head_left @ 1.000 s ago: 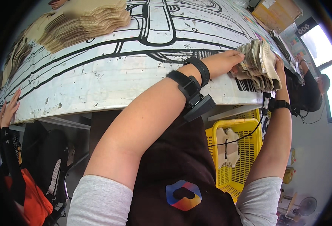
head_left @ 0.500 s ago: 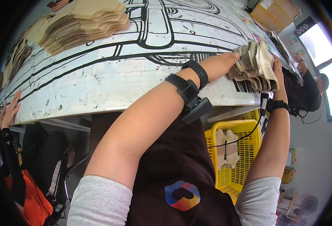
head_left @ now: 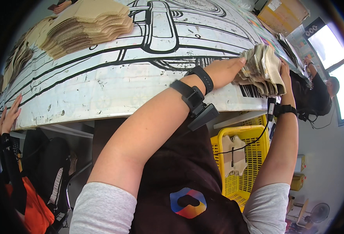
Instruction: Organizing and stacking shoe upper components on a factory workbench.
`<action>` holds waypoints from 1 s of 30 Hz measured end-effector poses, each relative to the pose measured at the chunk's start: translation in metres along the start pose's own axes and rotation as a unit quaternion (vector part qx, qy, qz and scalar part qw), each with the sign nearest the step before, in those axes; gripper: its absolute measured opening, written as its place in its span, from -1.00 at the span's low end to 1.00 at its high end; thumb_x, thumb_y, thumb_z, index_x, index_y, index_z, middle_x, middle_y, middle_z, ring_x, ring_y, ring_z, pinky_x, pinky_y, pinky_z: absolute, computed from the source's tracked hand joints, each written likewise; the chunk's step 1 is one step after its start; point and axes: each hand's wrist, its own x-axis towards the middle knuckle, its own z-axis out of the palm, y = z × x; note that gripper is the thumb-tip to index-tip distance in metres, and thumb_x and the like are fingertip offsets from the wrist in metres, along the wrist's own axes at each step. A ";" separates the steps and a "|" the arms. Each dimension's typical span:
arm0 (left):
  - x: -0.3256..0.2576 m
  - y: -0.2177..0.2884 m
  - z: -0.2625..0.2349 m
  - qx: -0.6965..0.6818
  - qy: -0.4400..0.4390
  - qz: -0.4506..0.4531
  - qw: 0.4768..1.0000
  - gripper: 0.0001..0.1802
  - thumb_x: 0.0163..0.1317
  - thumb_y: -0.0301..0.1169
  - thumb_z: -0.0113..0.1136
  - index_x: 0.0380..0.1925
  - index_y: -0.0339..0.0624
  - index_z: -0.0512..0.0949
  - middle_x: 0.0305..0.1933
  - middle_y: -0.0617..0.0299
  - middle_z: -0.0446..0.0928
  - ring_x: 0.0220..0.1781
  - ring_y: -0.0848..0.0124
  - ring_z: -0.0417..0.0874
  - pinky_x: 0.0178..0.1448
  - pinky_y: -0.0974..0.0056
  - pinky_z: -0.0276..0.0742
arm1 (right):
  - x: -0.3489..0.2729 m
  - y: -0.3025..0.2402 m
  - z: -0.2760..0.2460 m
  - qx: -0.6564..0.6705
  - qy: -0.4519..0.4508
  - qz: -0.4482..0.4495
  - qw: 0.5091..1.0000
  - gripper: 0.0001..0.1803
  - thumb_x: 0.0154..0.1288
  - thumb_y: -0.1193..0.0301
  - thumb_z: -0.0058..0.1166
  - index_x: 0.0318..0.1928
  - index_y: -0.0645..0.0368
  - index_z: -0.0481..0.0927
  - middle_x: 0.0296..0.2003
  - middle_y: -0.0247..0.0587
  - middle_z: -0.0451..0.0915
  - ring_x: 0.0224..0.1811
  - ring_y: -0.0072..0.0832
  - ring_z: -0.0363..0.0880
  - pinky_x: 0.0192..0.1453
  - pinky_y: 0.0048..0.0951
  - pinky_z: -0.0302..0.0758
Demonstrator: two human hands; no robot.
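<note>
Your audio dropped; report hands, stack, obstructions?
Left hand, right hand: holding beige knit stack between them. Stack near table edge. Black cable hangs below; no visible blockage.

Opens to bright daylight through a dark-framed window [head_left: 328, 46] at upper right.
Has a pale grey wall [head_left: 328, 142] below, a fan [head_left: 319, 213] at lower right and, across the top, a white table [head_left: 113, 95] patterned with black lines.

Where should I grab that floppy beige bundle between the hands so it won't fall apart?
Probably by the two outer sides of the beige bundle, one hand from the left, one from the right, pressing inward. Its loose, wavy layers look packed side by side, so pinching one might let others slip. The left hand and right hand are at those sides.
</note>
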 end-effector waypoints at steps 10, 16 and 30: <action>-0.002 0.006 -0.008 -0.107 0.024 -0.008 0.994 -0.40 0.34 -0.02 -0.32 -0.14 -0.43 0.42 -0.11 0.00 0.43 -0.04 0.22 0.39 0.12 0.28 0.24 | -0.001 -0.006 0.003 0.061 0.002 0.040 0.997 -0.60 0.41 0.31 -0.41 0.14 0.22 0.32 0.09 -0.10 0.30 0.08 -0.47 0.33 0.19 -0.55 0.22; 0.000 0.000 -0.001 -0.087 0.040 0.074 0.993 -0.39 0.33 -0.01 -0.29 -0.04 -0.41 0.40 -0.05 0.00 0.42 0.03 0.25 0.38 0.16 0.29 0.21 | -0.002 -0.006 0.001 0.079 0.003 0.041 0.996 -0.59 0.41 0.30 -0.40 0.14 0.22 0.31 0.09 -0.10 0.30 0.09 -0.48 0.33 0.19 -0.54 0.24; 0.005 -0.006 -0.001 -0.017 0.035 0.057 0.998 -0.43 0.33 -0.05 -0.37 -0.09 -0.30 0.47 -0.16 -0.10 0.52 -0.13 0.11 0.51 0.04 0.23 0.35 | 0.000 0.002 -0.001 0.093 -0.002 0.032 0.995 -0.59 0.40 0.29 -0.39 0.14 0.20 0.32 0.07 -0.11 0.33 0.07 -0.48 0.36 0.18 -0.52 0.28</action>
